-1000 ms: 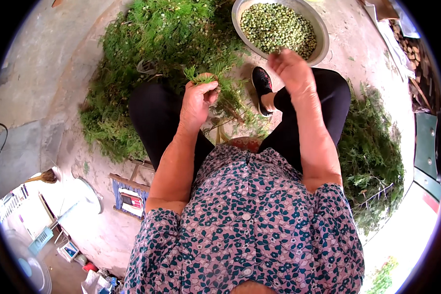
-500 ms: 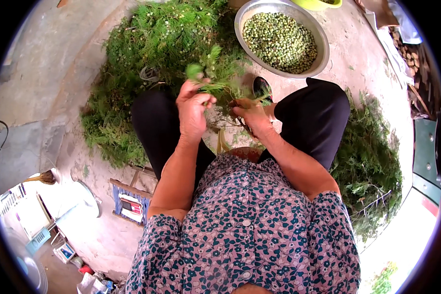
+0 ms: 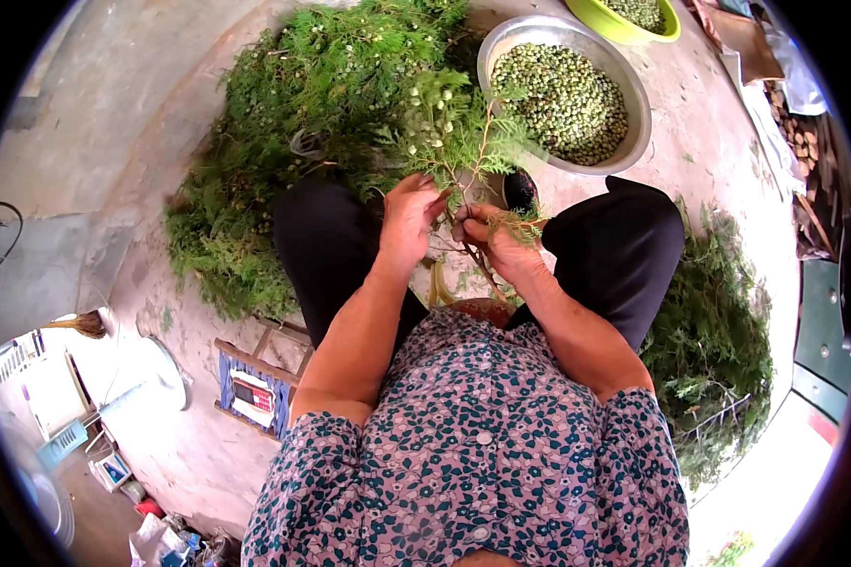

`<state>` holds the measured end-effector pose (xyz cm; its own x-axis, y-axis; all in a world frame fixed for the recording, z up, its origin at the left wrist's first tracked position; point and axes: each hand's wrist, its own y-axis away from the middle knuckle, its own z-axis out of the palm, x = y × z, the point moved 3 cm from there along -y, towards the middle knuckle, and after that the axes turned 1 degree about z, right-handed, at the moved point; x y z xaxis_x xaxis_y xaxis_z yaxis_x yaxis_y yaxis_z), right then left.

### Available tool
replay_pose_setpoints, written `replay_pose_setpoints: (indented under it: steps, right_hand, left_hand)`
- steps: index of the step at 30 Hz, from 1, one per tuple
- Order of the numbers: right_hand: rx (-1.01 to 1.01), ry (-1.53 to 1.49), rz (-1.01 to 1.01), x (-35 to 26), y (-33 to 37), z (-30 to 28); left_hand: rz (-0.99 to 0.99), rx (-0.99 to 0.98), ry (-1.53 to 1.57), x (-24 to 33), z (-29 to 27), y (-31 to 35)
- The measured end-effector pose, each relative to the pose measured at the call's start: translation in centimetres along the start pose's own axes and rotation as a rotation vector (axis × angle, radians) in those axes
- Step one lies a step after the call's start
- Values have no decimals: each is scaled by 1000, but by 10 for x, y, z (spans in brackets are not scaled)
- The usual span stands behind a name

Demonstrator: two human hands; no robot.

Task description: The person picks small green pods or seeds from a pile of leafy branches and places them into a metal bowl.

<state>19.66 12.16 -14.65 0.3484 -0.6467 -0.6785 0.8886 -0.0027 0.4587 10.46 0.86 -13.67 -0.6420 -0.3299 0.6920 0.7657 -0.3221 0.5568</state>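
- Both hands up between the knees, close together, left hand (image 3: 408, 225) just beside right hand (image 3: 501, 244).
- Right hand: fingers closed around the woody stem of a leafy green sprig (image 3: 483, 148).
- Left hand: half-curled, thumb and fingers drawn near each other at the sprig's lower leaves; can't tell if it pinches anything, fingertips partly hidden.
- Doing it well, my read: picking small round cones off; steady the stem low with the right hand, turn the cone clusters toward the left, pinch at the base, keep leaf bits out.
- Sprig: stem end below the right hand, leafy top spreading ahead of both hands; pale cones (image 3: 442, 104) ahead of the left hand.
- Metal basin (image 3: 639, 121), holding loose green cones (image 3: 565, 104): ahead and right of the right hand.
- Yellow-green bowl (image 3: 673, 24): farther past it.
- Large greenery pile (image 3: 255, 161): ahead and left of the left hand.
- Second pile (image 3: 709, 331): right of the right hand, beyond the knee.
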Motion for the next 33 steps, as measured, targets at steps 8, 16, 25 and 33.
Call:
replay_pose_setpoints:
  steps: [8, 16, 25, 33]
  right_hand:
    - [-99, -14, 150, 10, -7, -13]
    - [-49, 12, 173, 15, -4, -16]
    - [389, -147, -219, -25, -8, -69]
    - [382, 432, -753, -103, 30, 25]
  left_hand:
    - [9, -88, 101, 10, 14, -6]
    - [147, 42, -34, 15, 7, -6]
    - [138, -15, -31, 19, 13, -4]
    - [191, -76, -144, 14, 13, -7]
